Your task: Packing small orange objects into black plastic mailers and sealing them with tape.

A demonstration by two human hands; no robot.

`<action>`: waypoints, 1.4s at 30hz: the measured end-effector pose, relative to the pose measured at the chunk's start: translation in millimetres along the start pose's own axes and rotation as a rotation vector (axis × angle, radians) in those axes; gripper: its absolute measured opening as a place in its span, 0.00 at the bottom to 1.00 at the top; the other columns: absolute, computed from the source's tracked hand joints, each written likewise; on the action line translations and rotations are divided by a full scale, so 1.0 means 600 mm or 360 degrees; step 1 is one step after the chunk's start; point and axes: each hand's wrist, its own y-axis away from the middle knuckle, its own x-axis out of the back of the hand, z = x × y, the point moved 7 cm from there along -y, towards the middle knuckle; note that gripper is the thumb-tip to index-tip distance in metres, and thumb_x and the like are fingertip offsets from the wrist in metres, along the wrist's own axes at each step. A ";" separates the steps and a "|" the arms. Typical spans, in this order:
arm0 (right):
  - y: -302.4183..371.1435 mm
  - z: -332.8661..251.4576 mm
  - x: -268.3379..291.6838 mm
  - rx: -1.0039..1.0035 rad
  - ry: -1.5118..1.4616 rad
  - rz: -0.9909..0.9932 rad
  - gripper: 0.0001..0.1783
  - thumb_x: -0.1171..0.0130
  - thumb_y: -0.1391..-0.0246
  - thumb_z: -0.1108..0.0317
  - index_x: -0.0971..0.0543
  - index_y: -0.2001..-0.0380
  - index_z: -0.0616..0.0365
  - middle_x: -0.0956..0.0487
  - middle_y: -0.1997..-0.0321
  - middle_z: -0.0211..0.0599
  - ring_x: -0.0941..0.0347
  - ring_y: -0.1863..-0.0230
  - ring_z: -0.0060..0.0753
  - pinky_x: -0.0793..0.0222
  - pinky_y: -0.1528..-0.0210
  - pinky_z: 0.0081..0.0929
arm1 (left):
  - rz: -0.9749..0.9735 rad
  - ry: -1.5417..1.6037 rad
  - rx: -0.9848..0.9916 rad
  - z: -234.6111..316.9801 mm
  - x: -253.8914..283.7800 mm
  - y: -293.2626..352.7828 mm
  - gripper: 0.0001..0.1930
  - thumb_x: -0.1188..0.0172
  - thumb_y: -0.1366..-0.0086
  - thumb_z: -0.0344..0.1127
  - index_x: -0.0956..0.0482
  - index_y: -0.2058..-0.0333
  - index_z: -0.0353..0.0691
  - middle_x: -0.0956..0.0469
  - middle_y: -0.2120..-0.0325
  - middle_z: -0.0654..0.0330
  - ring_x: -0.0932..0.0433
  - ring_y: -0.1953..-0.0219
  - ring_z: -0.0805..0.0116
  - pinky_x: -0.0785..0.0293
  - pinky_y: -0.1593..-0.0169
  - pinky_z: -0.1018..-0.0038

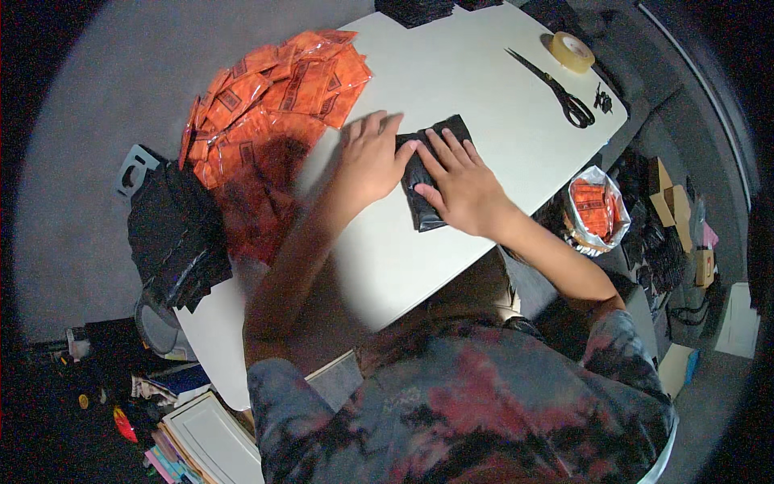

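A flat black plastic bag (420, 211) lies on the white table (379, 266) in front of me. My right hand (466, 184) rests flat on it with the fingers spread. My left hand (369, 157) is at the bag's left edge, its fingers stretched out and its thumb reaching to the plastic near my right fingertips. Neither hand grips anything. What is inside the bag cannot be seen. Beyond my left hand spreads a large pile of orange clear-wrapped packets (278, 89).
Black scissors (556, 89), a roll of tape (572, 52) and small black pieces (603, 99) lie at the far right. A stack of black bags (173, 234) sits at the left. Beside the table's right edge stands a lined bin (619, 230) holding orange packets.
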 end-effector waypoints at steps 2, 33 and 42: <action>-0.019 -0.002 0.041 0.0015 -0.0036 0.0041 0.43 0.49 0.33 0.40 0.38 0.27 0.60 0.41 0.24 0.61 0.47 0.22 0.68 0.49 0.24 0.60 | -0.0173 -0.0098 -0.0007 -0.003 -0.007 0.012 0.25 0.39 0.30 0.47 0.23 0.40 0.38 0.26 0.40 0.45 0.30 0.37 0.43 0.34 0.34 0.53; 0.037 0.021 0.069 -0.0166 -0.0299 0.0162 0.48 0.47 0.35 0.39 0.35 0.33 0.77 0.42 0.23 0.64 0.50 0.20 0.62 0.53 0.23 0.62 | -0.0947 0.0742 0.0067 -0.044 -0.042 -0.065 0.22 0.24 0.43 0.48 0.16 0.63 0.34 0.16 0.70 0.51 0.16 0.66 0.60 0.20 0.59 0.65; 0.064 0.028 0.031 -0.0169 -0.0236 0.0137 0.48 0.51 0.34 0.37 0.36 0.31 0.74 0.43 0.22 0.62 0.51 0.20 0.62 0.53 0.23 0.62 | -0.1347 0.0276 0.0008 -0.025 -0.060 -0.079 0.29 0.24 0.47 0.57 0.17 0.64 0.33 0.17 0.73 0.50 0.16 0.67 0.57 0.21 0.60 0.62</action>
